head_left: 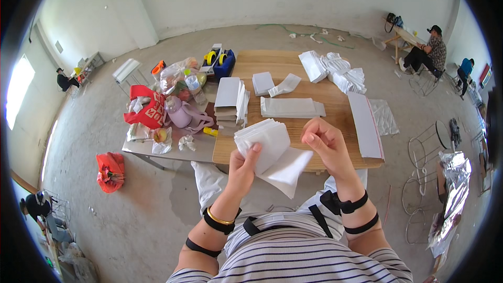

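Observation:
My left hand [244,166] grips a thick stack of white paper sheets [266,139] above the table's near edge, its thumb lying on top. One loose white sheet [289,170] hangs from the stack, open like a flap and tilted down to the right. Just right of that flap is my right hand [326,144], its fingers curled in toward the thumb, with nothing seen between them. Beyond both hands a flat white paper strip pile [291,108] lies on the wooden table [283,60]. Small white paper pieces [263,83] and another white stack [230,94] lie around it.
At the table's right lie fanned white stacks [335,71] and a long white board [365,126]. On the left table are a tape dispenser [224,64], a lilac bottle [178,112], a red bag [144,107] and a yellow item [210,131]. A red plastic bag [110,172] sits on the floor.

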Motion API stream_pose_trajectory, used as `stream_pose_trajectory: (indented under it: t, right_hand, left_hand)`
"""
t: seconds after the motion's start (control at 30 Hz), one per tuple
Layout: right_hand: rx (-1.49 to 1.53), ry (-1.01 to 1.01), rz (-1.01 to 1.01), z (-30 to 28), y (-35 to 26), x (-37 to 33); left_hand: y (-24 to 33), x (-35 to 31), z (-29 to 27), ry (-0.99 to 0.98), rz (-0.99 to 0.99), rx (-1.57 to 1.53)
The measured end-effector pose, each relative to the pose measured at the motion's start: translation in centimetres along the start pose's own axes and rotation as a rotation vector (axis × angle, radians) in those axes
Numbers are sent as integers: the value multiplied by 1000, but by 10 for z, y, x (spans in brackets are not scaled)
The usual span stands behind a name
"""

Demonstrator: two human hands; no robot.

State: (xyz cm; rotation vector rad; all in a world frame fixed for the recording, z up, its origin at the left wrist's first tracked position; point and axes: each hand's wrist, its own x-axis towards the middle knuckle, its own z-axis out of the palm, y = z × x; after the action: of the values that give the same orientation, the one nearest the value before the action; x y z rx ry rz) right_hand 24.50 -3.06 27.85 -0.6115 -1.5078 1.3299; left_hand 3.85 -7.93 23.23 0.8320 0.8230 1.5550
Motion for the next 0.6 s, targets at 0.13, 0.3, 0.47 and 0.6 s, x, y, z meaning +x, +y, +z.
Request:
stream_pose_trajectory:
  t: [0.13, 0.3, 0.47, 0.6]
  right_hand:
    - [-313, 69, -119, 9, -11, 6]
    - [-508, 10, -207, 17, -17, 10]
    - [-464, -6, -150, 12, -17, 7]
    - [-333, -61, -110, 0, -20, 2]
  left_hand:
    - [1, -1, 0, -126, 42, 174]
    - [8, -5, 5, -194, 48, 285]
    - [2, -7, -7, -170, -28, 157]
    - [1, -5, -2, -51, -62, 107]
